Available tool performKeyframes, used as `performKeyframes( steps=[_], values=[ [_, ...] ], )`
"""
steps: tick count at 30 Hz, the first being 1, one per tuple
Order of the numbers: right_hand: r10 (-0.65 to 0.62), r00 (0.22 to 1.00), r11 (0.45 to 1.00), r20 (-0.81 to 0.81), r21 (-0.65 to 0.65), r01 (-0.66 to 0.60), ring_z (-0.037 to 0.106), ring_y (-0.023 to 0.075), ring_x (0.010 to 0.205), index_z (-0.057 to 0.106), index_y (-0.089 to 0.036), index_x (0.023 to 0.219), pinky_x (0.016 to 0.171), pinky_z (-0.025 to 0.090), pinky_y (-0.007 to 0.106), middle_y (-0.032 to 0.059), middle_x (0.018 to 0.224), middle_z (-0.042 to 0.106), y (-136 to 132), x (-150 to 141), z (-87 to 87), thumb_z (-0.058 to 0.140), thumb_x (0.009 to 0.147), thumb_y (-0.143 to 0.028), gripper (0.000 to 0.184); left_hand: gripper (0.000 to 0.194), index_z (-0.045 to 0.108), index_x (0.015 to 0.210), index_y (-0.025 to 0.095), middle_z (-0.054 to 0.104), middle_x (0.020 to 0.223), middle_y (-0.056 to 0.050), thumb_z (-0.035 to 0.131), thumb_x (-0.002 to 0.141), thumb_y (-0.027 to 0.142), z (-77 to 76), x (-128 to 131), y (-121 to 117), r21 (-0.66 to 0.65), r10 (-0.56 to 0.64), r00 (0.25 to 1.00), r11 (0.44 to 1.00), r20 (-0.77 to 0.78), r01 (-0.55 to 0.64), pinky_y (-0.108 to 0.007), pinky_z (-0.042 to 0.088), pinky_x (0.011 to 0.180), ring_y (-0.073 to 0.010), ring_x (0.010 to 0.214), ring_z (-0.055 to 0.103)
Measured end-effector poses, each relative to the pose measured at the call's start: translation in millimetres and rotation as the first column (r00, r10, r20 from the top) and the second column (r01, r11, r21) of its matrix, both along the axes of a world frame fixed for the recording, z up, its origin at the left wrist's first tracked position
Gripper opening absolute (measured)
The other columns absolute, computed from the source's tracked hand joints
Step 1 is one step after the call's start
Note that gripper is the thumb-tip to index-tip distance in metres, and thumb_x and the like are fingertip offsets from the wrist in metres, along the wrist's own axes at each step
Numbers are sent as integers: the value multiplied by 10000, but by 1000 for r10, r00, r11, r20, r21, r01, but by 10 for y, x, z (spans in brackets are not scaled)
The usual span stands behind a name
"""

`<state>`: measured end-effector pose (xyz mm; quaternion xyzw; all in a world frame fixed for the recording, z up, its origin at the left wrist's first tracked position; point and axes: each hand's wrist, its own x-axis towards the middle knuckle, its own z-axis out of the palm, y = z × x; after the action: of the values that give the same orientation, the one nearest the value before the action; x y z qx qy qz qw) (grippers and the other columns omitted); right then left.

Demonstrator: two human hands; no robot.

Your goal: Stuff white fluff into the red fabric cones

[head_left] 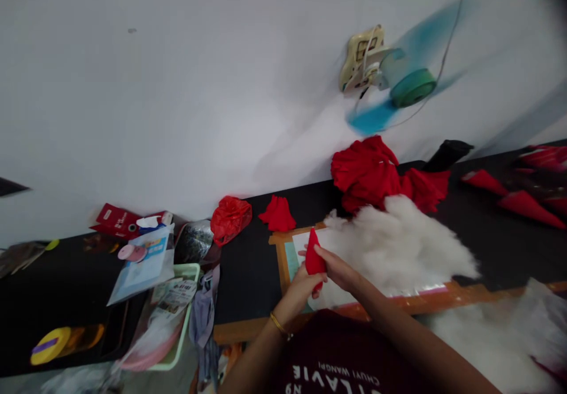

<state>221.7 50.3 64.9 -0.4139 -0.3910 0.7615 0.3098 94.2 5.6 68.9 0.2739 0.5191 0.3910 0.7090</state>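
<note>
Both my hands hold a small red fabric cone upright over a white sheet on a board. My left hand, with a gold bracelet on the wrist, grips the cone's lower part. My right hand pinches its side from the right. A big heap of white stuffing lies right behind my hands. Beyond it sits a pile of red fabric.
Finished red cones lie at the far right. A crumpled red bag and a small red fabric piece lie on the black table. A green tray with papers, pink tape and a yellow roll crowd the left. A fan spins on the wall.
</note>
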Motion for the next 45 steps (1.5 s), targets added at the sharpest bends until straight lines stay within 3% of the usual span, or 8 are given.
performKeyframes(
  steps=[4,9,16,25,30,37,41,45],
  values=[
    [-111,994,991,-21,-73,110,670,256,1087,641,-228,1208,944,516,423,120,1242,698,79,264,-15,402,881,-738,651,348,700,918,130,687,748,-54,805,695,375,58,-120,38,8,-91,991,996,97,91,-233,438,518,-126,569,572],
    [-127,990,992,59,-16,128,628,277,1131,657,-219,1210,983,472,433,107,1220,706,53,330,8,615,811,-671,604,494,717,1080,150,746,1021,-106,854,658,367,108,-103,48,13,-58,979,998,194,57,-314,531,789,-208,845,683],
    [-181,970,983,160,62,173,643,210,749,709,-190,939,697,508,330,29,858,743,27,225,-133,704,743,-536,397,426,704,1133,142,728,1147,-140,765,781,374,27,-29,25,-45,-16,952,999,305,31,-397,513,927,-245,958,691],
    [-158,967,985,200,99,141,639,247,984,721,-189,994,824,520,354,73,1040,740,-35,386,-158,552,873,-620,478,334,720,869,137,772,863,-111,848,597,283,-103,40,154,-173,141,978,978,155,-113,-411,502,946,-295,924,715],
    [-84,961,993,265,103,58,642,216,808,731,-169,928,728,513,324,60,909,747,-73,499,-226,641,808,-596,452,380,724,1010,119,765,1026,-155,792,724,358,-94,101,153,-195,77,962,981,262,-25,-436,477,1029,-304,1068,688],
    [-156,955,987,253,9,159,678,224,836,716,-158,924,679,551,324,101,974,742,-62,631,-138,539,865,-614,493,227,698,945,116,764,1019,-167,721,738,204,-213,171,177,-275,69,960,962,271,8,-470,488,1023,-320,1098,686],
    [-345,853,935,392,218,279,669,213,834,683,-198,964,676,558,326,93,1024,720,-95,704,-140,578,837,-547,386,300,686,1031,111,761,1022,-178,673,811,314,-171,145,229,-362,122,934,932,337,9,-453,521,980,-329,1095,693],
    [-402,790,867,463,469,167,653,197,794,632,-209,1091,696,544,330,85,1058,710,-155,670,-150,624,799,-411,355,341,680,1085,121,764,1014,-153,717,812,322,-93,206,234,-347,195,915,936,352,-66,-435,534,961,-298,1031,712]
  ],
)
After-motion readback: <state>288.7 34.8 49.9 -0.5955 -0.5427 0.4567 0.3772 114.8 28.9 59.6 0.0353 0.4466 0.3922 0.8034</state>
